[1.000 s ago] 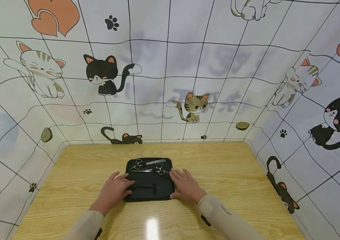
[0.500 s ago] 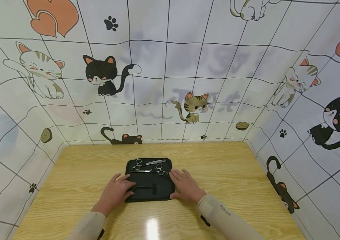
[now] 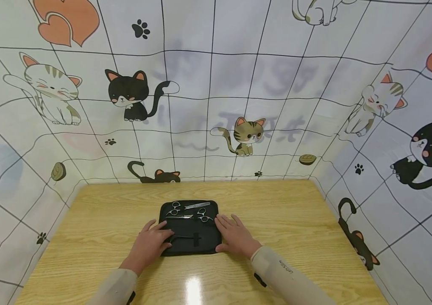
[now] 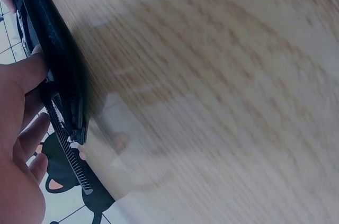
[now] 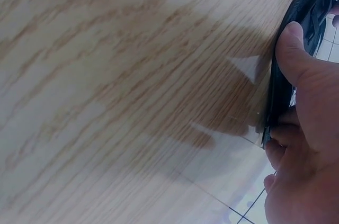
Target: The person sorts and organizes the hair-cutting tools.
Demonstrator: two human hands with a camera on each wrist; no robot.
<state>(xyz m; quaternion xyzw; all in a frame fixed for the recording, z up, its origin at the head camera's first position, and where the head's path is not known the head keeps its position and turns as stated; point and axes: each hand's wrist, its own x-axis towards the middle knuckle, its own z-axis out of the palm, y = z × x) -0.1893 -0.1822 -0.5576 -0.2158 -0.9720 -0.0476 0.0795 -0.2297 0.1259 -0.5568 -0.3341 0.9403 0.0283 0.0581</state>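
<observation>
A black flat case [image 3: 209,245] lies on the table, holding two pairs of silver scissors. The upper pair [image 3: 197,206] has its finger rings at the left, the lower pair [image 3: 204,215] at the right. My left hand [image 3: 151,243] pinches a black tail comb [image 4: 69,147] at the case's left edge. Its thin tail runs rightward across the case to a small black strap [image 3: 196,242]; in the head view the hand hides the toothed part. My right hand [image 3: 236,237] rests straight fingers along the case's right edge, its thumb [image 5: 292,49] on the near side.
The wooden table [image 3: 284,220] extends around the case on all sides. A white backdrop [image 3: 189,114] printed with cats and grid lines stands behind it and along both sides.
My left hand has slid slightly rightward with the comb, and the tail's tip has passed the strap. The right hand and the case have stayed nearly still.
</observation>
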